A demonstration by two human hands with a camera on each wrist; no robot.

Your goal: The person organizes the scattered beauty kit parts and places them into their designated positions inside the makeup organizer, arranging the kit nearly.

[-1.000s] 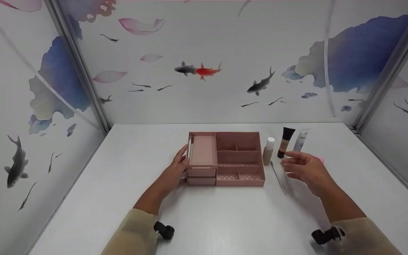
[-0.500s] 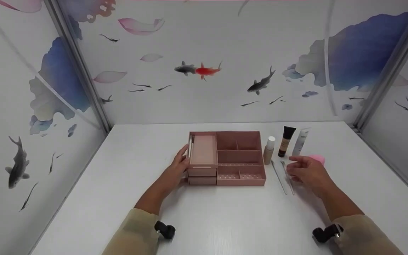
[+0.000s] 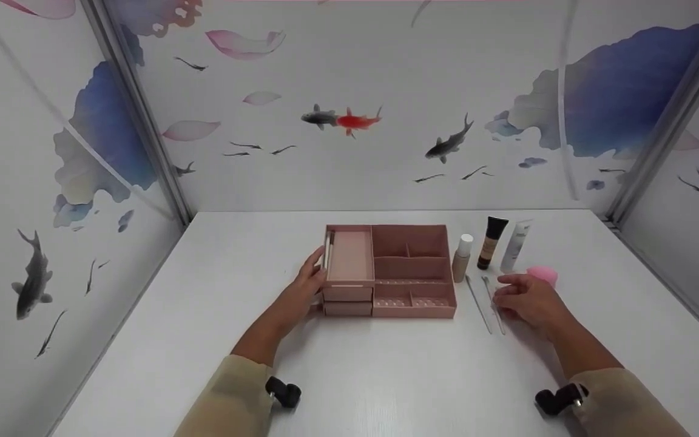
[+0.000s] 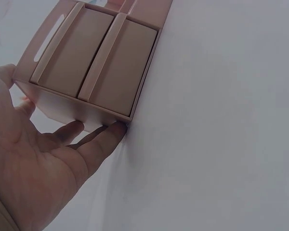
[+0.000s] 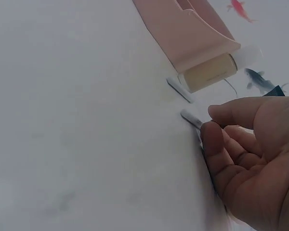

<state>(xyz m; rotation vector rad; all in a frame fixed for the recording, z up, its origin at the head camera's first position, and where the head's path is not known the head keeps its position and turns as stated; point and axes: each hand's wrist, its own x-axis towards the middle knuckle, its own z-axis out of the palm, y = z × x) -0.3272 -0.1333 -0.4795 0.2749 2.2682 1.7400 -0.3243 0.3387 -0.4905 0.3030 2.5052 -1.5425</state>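
Observation:
A pink makeup organizer (image 3: 410, 271) with open compartments and two small drawers (image 4: 98, 55) stands mid-table. Along its left side rests my left hand (image 3: 296, 297), fingers fairly straight against the wall. My right hand (image 3: 528, 302) is low over the table on the right, thumb and index finger nearly together at a slim pale stick (image 5: 189, 116). I cannot tell whether they pinch it. A second slim stick (image 3: 479, 305) lies parallel, just left of it. Behind the right hand is a pink rounded piece (image 3: 543, 275), partly covered by the hand.
A foundation bottle (image 3: 461, 258) with a white cap stands against the organizer's right side. Behind it are a black-capped tube (image 3: 491, 243) and a white tube (image 3: 516, 246). A slim brush (image 3: 329, 249) sits in the organizer's left slot. Printed white walls enclose the table.
My right hand has drawn back from the black-capped tube and lowered to the slim stick, uncovering the white tube and more of the pink piece. The left hand keeps its place.

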